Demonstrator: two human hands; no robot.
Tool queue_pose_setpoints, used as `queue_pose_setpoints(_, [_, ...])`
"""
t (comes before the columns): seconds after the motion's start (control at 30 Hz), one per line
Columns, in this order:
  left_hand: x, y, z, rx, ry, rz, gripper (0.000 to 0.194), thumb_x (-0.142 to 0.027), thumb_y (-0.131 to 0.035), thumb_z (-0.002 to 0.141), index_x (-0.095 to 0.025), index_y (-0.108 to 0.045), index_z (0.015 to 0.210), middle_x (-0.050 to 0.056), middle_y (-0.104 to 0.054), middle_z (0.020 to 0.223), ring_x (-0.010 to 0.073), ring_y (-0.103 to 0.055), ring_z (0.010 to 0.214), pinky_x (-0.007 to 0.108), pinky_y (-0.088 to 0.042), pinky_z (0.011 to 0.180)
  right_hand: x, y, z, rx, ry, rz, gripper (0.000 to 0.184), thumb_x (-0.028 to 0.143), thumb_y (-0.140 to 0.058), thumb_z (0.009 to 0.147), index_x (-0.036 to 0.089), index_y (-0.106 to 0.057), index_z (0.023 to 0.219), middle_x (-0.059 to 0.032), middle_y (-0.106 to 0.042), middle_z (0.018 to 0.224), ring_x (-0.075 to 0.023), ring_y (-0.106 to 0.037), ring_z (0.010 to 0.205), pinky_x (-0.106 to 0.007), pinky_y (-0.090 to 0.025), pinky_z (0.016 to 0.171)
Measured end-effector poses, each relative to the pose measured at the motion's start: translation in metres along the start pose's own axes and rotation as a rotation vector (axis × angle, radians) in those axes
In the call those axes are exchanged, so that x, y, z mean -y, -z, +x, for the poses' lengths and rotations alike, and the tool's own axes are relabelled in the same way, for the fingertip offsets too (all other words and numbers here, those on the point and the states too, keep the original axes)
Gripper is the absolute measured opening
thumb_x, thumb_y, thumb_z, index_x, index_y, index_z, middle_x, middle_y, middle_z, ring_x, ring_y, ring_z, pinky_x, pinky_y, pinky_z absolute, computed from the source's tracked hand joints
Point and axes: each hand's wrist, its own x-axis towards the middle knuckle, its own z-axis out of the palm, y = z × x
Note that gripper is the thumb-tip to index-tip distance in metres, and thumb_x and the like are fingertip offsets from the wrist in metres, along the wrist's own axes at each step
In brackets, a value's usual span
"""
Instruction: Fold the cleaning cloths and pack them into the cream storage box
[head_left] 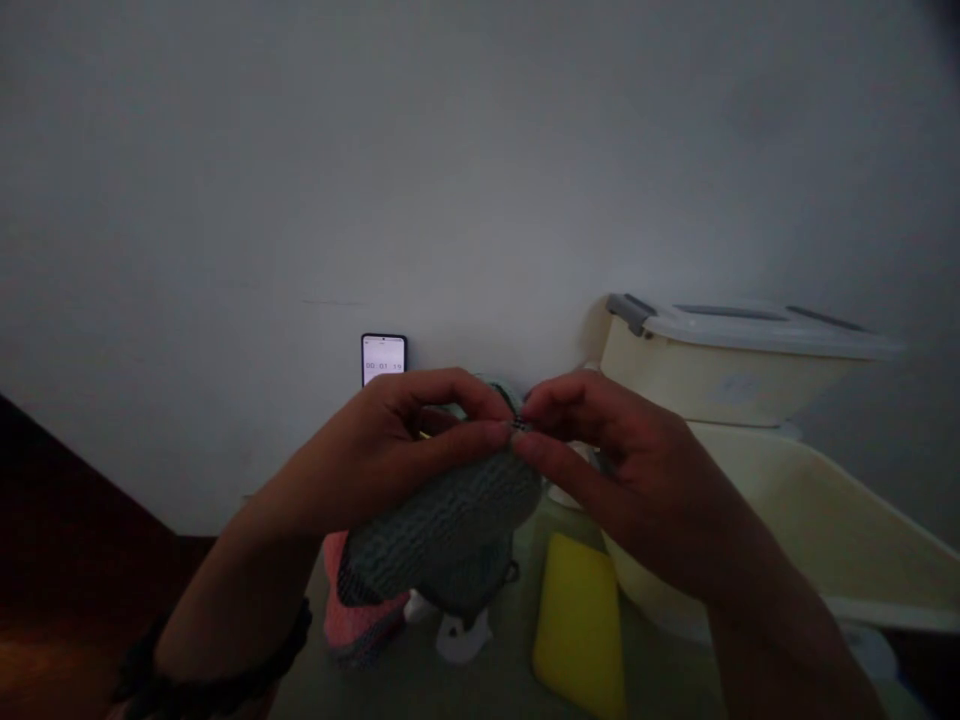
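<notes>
Near left on the desk (506, 675): pink cloth (345, 592). Beyond it, a phone (385, 355) stands upright. Left hand (397, 440) and right hand (637, 475) each show a narrow grip, pinching the upper edge of grey-green knitted cloth (454, 520) at centre; in this dim light, the exact contact is uncertain. Near right: yellow block (579, 625). Far right: lidded box (697, 380), contents hidden. Before it: open cream tub (795, 510), inner wall exposed.
</notes>
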Motion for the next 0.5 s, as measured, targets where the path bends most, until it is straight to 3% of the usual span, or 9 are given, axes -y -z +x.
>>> queue_pose_setpoints(0.1, [0.001, 0.001, 0.0, 0.01, 0.012, 0.018, 0.007, -0.026, -0.066, 0.077, -0.022, -0.071, 0.077, 0.0, -0.068, 0.065, 0.0136, -0.06, 0.053, 0.018, -0.043, 0.043, 0.0, 0.0, 0.0, -0.041, 0.016, 0.037, 0.013, 0.03, -0.06, 0.084, 0.027, -0.057, 0.096, 0.0023, -0.066, 0.083, -0.0126, -0.064, 0.074, -0.024, -0.051, 0.062])
queue_pose_setpoints(0.2, [0.003, 0.008, -0.001, 0.094, 0.076, 0.029, 0.008, -0.025, -0.068, 0.075, -0.022, -0.07, 0.081, 0.001, -0.067, 0.065, 0.0148, -0.06, 0.054, 0.02, -0.045, 0.044, -0.001, 0.005, 0.001, -0.144, 0.067, -0.086, 0.025, 0.024, -0.055, 0.087, 0.03, -0.058, 0.111, 0.0016, -0.066, 0.089, -0.012, -0.063, 0.073, -0.024, -0.051, 0.061])
queue_pose_setpoints(0.33, [0.007, 0.02, -0.002, 0.175, 0.104, 0.034, 0.007, -0.021, -0.07, 0.073, -0.02, -0.072, 0.08, 0.002, -0.067, 0.068, 0.0162, -0.06, 0.06, 0.023, -0.048, 0.05, -0.007, 0.015, 0.004, -0.298, 0.114, -0.233, 0.023, 0.02, -0.053, 0.088, 0.027, -0.062, 0.108, 0.0007, -0.066, 0.094, -0.0124, -0.061, 0.079, -0.024, -0.05, 0.067])
queue_pose_setpoints(0.5, [0.013, 0.024, 0.003, -0.071, -0.006, -0.02, 0.005, -0.022, -0.071, 0.071, -0.017, -0.07, 0.07, 0.002, -0.064, 0.065, 0.0144, -0.058, 0.061, 0.022, -0.048, 0.055, -0.016, 0.024, 0.004, -0.28, 0.071, -0.107, 0.01, 0.026, -0.055, 0.087, 0.027, -0.06, 0.096, 0.0025, -0.062, 0.083, -0.0113, -0.058, 0.073, -0.021, -0.048, 0.06])
